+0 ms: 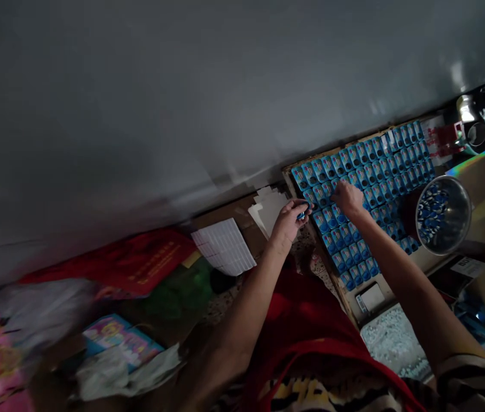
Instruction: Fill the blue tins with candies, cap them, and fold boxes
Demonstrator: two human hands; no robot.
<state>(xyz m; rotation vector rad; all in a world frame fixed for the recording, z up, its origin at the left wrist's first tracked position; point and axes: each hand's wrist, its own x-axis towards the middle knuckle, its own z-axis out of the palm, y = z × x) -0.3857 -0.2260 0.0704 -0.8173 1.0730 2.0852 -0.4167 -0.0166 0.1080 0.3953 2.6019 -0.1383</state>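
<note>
Rows of small blue packs with dark round spots cover a wooden board. My left hand, off the board's left edge, has its fingers curled around a small blue piece whose exact kind I cannot make out. Over the upper left rows, my right hand has its fingertips pressed together at one pack. Whatever those fingers may grip is hidden.
A metal bowl of small blue and white pieces stands at the right of the board. Near me are a tray of pale bits and a small white box. Printed sheets and a red bag lie left; a grey wall rises behind.
</note>
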